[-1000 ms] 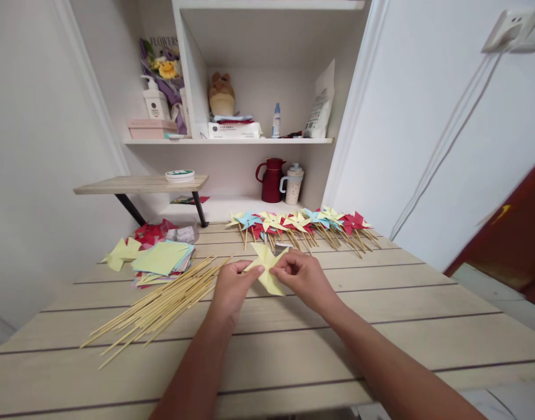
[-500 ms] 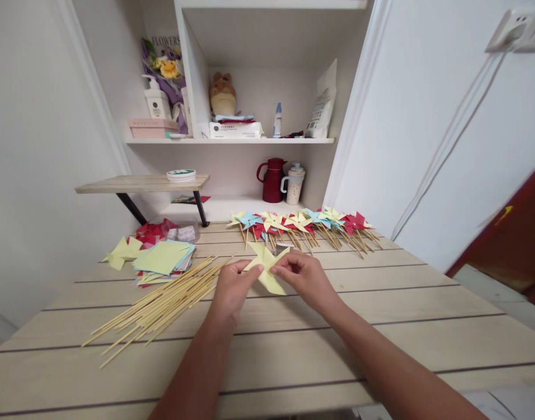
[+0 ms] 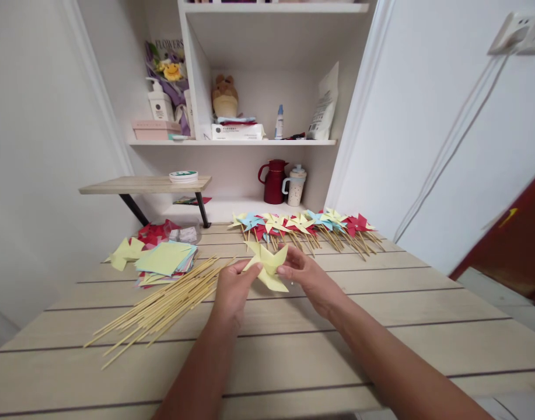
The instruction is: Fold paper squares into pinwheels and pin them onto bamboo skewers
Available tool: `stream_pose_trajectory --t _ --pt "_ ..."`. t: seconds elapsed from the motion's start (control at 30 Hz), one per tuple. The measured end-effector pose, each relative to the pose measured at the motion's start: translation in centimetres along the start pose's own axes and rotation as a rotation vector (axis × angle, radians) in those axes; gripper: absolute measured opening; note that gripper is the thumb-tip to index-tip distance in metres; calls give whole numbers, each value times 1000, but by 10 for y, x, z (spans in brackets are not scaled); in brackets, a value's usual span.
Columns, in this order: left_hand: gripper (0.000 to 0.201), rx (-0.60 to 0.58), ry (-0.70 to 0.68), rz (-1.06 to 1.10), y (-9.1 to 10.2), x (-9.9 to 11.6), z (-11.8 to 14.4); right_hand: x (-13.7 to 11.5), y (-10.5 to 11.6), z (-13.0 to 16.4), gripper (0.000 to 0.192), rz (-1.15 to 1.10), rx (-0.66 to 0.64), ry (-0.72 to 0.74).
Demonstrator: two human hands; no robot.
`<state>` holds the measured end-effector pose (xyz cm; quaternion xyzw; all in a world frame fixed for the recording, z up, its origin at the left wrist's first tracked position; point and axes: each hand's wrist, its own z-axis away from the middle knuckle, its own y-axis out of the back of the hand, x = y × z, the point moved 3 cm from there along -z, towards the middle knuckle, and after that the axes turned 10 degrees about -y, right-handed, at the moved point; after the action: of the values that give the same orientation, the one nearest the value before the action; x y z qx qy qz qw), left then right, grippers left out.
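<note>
A pale yellow paper pinwheel [image 3: 267, 262] is held up over the table, its blades folded in toward the centre. My left hand [image 3: 234, 286] is closed on its left side, the thumb lying on the front near the middle. At the right edge, my right hand [image 3: 308, 277] has its thumb against a blade and its fingers partly hidden behind the paper. A tiny white speck shows just below the right thumb, too small to name. Many thin wooden sticks [image 3: 162, 309] lie in a loose pile left of my left hand.
Finished pinwheels on sticks [image 3: 300, 223] lie in a row at the back. Left are stacked coloured paper squares [image 3: 164, 259], a yellow pinwheel shape [image 3: 125, 254], red paper shapes [image 3: 156, 233] and a clear container [image 3: 186, 234]. A small raised shelf [image 3: 140, 184] stands behind them.
My right hand has drawn back from the pinwheel's centre to its right edge, with the thumb and fingers a little wider apart. My left hand keeps its hold.
</note>
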<state>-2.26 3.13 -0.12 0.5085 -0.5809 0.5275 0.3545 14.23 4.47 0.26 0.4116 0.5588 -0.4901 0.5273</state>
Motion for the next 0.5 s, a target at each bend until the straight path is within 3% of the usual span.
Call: stream_pose_trajectory --t 0.13,0.23,0.5 --pt "38 -38 21 16 -3 -2 2 0 -11 4 48 -54 -117 -33" --pt "37 -55 29 10 -4 -3 2 0 -11 4 35 -67 -90 -42" --pt "39 -69 35 11 -4 -7 2 1 -6 0 24 -51 12 -63"
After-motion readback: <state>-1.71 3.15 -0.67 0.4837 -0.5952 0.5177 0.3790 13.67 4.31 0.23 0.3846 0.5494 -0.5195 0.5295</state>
